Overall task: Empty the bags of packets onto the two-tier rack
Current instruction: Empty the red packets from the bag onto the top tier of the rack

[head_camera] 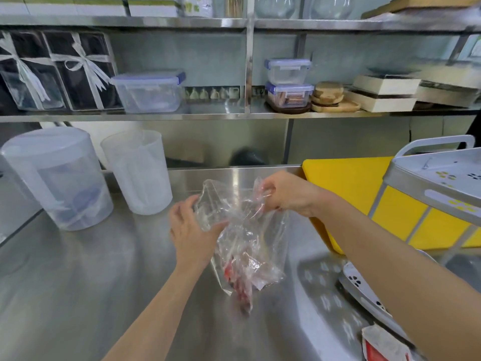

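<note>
A clear plastic bag [247, 238] hangs over the steel counter with red and white packets [240, 285] bunched at its bottom. My left hand [190, 230] grips the bag's left side near the mouth. My right hand [283, 194] pinches the right edge of the mouth, so the opening is held apart. The grey two-tier rack [440, 178] stands at the right; its upper tray is beside my right arm and its lower tray [364, 287] lies under that arm. A red and white packet [382, 345] lies at the bottom right by the lower tray.
Two translucent lidded jugs [57, 178] [140, 173] stand at the back left of the counter [78, 282]. A yellow board [348, 188] leans behind the rack. Wall shelves above carry clip-lid boxes [148, 91], wooden coasters [329, 96] and gift boxes.
</note>
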`<act>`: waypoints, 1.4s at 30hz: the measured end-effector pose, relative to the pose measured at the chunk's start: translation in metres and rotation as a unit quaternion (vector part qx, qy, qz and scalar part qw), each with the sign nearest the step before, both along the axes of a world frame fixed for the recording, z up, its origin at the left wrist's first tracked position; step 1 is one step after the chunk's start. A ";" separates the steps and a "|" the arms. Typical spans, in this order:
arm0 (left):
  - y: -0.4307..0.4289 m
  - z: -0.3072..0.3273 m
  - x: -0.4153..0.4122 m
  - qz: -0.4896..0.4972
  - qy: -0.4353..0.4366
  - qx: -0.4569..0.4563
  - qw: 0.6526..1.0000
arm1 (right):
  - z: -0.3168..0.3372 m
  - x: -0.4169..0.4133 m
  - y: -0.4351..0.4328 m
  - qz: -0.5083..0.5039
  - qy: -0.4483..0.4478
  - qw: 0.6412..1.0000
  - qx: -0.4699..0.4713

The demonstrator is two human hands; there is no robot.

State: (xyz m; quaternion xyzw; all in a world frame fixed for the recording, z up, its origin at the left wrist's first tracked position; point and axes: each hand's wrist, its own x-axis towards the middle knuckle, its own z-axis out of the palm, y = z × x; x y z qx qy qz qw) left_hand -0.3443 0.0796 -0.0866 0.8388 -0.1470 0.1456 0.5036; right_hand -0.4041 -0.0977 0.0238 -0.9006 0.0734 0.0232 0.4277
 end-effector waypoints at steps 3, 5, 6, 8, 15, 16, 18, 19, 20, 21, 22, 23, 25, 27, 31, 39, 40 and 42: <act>-0.002 0.017 -0.004 0.044 -0.165 0.080 0.982 | 0.014 0.001 0.001 -0.052 -0.081 0.995 0.019; -0.002 0.038 -0.005 0.022 -0.187 0.100 0.977 | 0.029 0.001 0.000 -0.065 -0.107 0.992 0.013; 0.000 0.051 -0.006 -0.015 -0.165 0.086 0.982 | 0.037 0.001 -0.002 -0.064 -0.115 0.991 0.006; 0.004 0.079 -0.010 -0.105 -0.074 0.003 0.992 | 0.056 -0.002 -0.005 -0.054 -0.130 0.990 -0.008; -0.010 0.160 -0.007 -0.210 0.103 -0.185 0.954 | 0.098 0.003 -0.010 -0.068 -0.157 0.984 0.041; -0.013 0.167 -0.005 -0.210 0.118 -0.188 0.952 | 0.100 0.005 -0.009 -0.080 -0.160 0.982 0.058; -0.021 0.179 -0.001 -0.198 0.138 -0.184 0.953 | 0.102 0.008 -0.008 -0.107 -0.165 0.975 0.106; -0.024 0.184 0.001 -0.187 0.141 -0.164 0.958 | 0.102 0.009 -0.007 -0.122 -0.166 0.969 0.139; -0.027 0.189 0.003 -0.176 0.138 -0.125 0.967 | 0.100 0.010 -0.007 -0.141 -0.168 0.960 0.173; -0.029 0.194 0.004 -0.167 0.134 -0.077 0.974 | 0.099 0.011 -0.007 -0.161 -0.172 0.950 0.205; -0.032 0.199 0.006 -0.163 0.138 -0.041 0.976 | 0.097 0.012 -0.007 -0.185 -0.181 0.938 0.230; -0.033 0.205 0.006 -0.170 0.160 -0.024 0.972 | 0.095 0.012 -0.007 -0.209 -0.191 0.929 0.240; -0.032 0.215 0.005 -0.215 0.231 -0.006 0.949 | 0.093 0.012 -0.007 -0.242 -0.201 0.915 0.252; -0.031 0.221 0.002 -0.282 0.290 0.019 0.915 | 0.092 0.008 -0.006 -0.251 -0.200 0.902 0.289; -0.038 0.215 -0.008 -0.324 0.216 0.168 0.906 | 0.089 0.007 -0.001 -0.261 -0.208 0.888 0.316; -0.059 0.199 0.004 -0.149 -0.073 0.205 0.965 | 0.085 -0.003 0.003 -0.202 -0.211 0.908 0.301; -0.060 0.199 0.003 -0.147 -0.087 0.207 0.963 | 0.085 -0.006 0.002 -0.184 -0.223 0.907 0.305; -0.062 0.203 0.003 -0.141 -0.110 0.196 0.964 | 0.081 -0.014 -0.005 -0.149 -0.254 0.904 0.311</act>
